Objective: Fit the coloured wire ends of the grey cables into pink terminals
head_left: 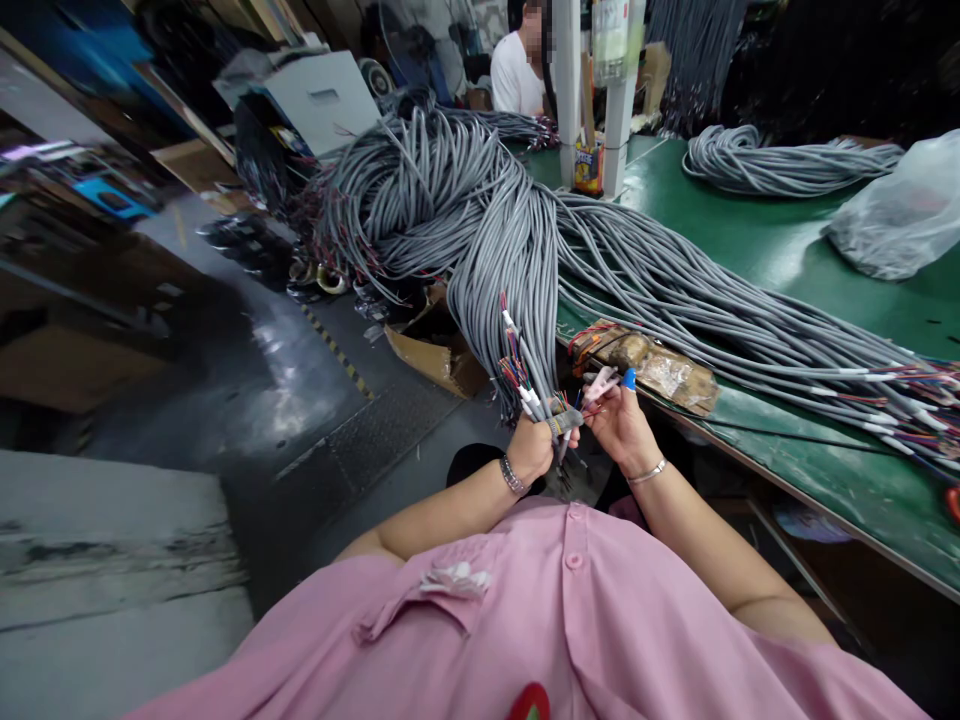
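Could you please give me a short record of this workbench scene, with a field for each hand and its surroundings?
Left hand: closed around grey cable ends with coloured wire tips
Right hand: fingers at those wire tips, blue fingertip cover; grip unclear
Table: green, bears a large cable bundle, a second coil, a plastic bag
Background: a person in a white shirt

The cables [510, 250] are plain grey, their wire ends [516, 372] red, blue, purple and white. The bench [787, 250] is dark green. My shirt [562, 620] is pink, my fingertip cap [629, 379] bright blue, my wrist band [513, 475] silver. The floor stripe [337, 350] runs yellow and black.
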The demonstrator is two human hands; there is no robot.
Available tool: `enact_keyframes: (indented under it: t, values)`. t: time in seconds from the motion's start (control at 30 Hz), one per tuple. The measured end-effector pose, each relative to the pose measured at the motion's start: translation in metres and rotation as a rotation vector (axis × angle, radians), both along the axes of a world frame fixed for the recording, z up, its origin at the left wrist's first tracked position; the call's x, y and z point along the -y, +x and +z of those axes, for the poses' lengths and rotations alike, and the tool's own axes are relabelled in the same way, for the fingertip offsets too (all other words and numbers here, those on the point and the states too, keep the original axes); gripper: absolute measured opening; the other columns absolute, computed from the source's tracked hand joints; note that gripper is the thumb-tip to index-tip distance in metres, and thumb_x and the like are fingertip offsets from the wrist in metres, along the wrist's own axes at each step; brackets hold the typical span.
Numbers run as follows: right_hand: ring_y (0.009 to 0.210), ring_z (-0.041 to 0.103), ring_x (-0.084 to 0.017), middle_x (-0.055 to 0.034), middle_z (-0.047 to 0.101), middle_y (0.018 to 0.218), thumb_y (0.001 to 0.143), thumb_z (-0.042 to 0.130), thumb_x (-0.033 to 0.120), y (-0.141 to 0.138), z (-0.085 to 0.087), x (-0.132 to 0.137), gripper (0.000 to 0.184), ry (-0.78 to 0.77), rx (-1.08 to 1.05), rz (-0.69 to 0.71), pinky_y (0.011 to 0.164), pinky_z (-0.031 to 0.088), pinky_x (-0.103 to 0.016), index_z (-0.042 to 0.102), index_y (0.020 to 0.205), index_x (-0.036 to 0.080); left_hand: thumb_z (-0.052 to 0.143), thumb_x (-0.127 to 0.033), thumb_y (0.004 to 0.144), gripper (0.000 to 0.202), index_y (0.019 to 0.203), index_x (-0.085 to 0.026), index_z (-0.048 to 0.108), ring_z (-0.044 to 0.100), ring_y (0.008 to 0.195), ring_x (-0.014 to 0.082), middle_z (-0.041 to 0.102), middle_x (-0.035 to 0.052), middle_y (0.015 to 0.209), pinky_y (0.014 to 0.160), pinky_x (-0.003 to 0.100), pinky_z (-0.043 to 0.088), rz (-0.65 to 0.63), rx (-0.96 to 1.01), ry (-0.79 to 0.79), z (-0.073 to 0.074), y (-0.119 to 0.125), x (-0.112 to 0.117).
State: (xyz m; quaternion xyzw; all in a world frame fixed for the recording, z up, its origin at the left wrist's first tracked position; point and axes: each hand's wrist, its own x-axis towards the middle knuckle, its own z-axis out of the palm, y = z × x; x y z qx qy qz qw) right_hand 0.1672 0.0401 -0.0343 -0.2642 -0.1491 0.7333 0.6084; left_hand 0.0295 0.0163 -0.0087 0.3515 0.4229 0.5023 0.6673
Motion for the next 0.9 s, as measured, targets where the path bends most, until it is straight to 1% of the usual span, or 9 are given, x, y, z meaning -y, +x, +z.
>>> enact_keyframes:
  t: [0.07,0.13,0.23,0.3,0.43,0.63,0.77,0.9]
  values:
    - [0.06,0.057,-0.011,-0.0009,0.07,0.079,0.077,0.059,0.069,0.003,0.0,0.001,0.048,0.016,0.002,0.048,0.058,0.05,-0.025,0.067,0.083,0.021,0.08,-0.035,0.06,0.029,0.065,-0.014,0.06,0.054,0.043,0.0104,0.059,-0.0011,0.049,0.045,0.023,0.046,0.004,0.011,0.006,0.001,-0.002,0.002]
    - [0.063,0.059,-0.011,-0.0009,0.07,0.082,0.078,0.061,0.065,0.005,0.002,0.002,0.044,0.023,0.024,0.068,0.059,0.05,-0.025,0.067,0.085,0.022,0.08,-0.035,0.061,0.029,0.065,-0.015,0.06,0.053,0.042,0.0102,0.059,-0.0013,0.05,0.045,0.023,0.045,0.02,0.017,0.017,0.001,-0.003,0.005]
    - [0.066,0.06,-0.011,-0.0004,0.069,0.082,0.078,0.068,0.054,0.006,0.005,0.003,0.033,0.034,0.098,0.018,0.06,0.05,-0.023,0.068,0.086,0.022,0.079,-0.035,0.062,0.029,0.065,-0.015,0.059,0.054,0.043,0.0101,0.06,-0.0012,0.051,0.045,0.023,0.045,0.061,0.025,0.041,0.001,-0.003,0.008]
    - [0.066,0.059,-0.011,-0.0006,0.069,0.08,0.079,0.069,0.05,0.004,0.007,0.003,0.03,0.045,0.147,-0.025,0.058,0.049,-0.021,0.068,0.087,0.02,0.079,-0.036,0.063,0.029,0.065,-0.015,0.059,0.055,0.044,0.0103,0.06,-0.0013,0.052,0.045,0.023,0.046,0.084,0.024,0.046,0.001,-0.002,0.008]
    - [0.065,0.058,-0.011,-0.0016,0.068,0.079,0.082,0.065,0.054,0.003,0.004,0.003,0.035,0.068,0.176,-0.052,0.056,0.049,-0.021,0.069,0.087,0.019,0.08,-0.036,0.062,0.03,0.067,-0.015,0.059,0.056,0.045,0.0104,0.06,-0.0015,0.053,0.046,0.023,0.047,0.114,0.01,0.03,0.002,0.002,0.007]
    - [0.061,0.058,-0.01,-0.0016,0.071,0.084,0.076,0.067,0.061,0.002,0.0,-0.002,0.04,0.033,0.133,-0.028,0.056,0.05,-0.024,0.066,0.08,0.021,0.08,-0.035,0.062,0.03,0.069,-0.014,0.061,0.056,0.046,0.0106,0.06,-0.0009,0.053,0.046,0.023,0.048,0.105,-0.01,0.016,0.004,0.008,0.005]
    - [0.058,0.056,-0.01,-0.0007,0.07,0.079,0.074,0.071,0.059,0.002,0.0,-0.005,0.039,0.031,0.09,-0.012,0.057,0.051,-0.024,0.064,0.073,0.021,0.08,-0.034,0.063,0.03,0.066,-0.014,0.058,0.055,0.045,0.0101,0.06,-0.0012,0.052,0.046,0.023,0.047,0.109,-0.012,0.027,0.003,0.01,0.003]
    - [0.056,0.055,-0.009,0.0001,0.069,0.075,0.075,0.072,0.055,0.0,-0.001,-0.008,0.035,0.006,0.043,-0.026,0.057,0.051,-0.023,0.066,0.075,0.02,0.079,-0.034,0.064,0.028,0.066,-0.014,0.06,0.056,0.046,0.0104,0.06,-0.0003,0.053,0.046,0.023,0.047,0.103,-0.035,0.029,0.0,0.009,0.002]
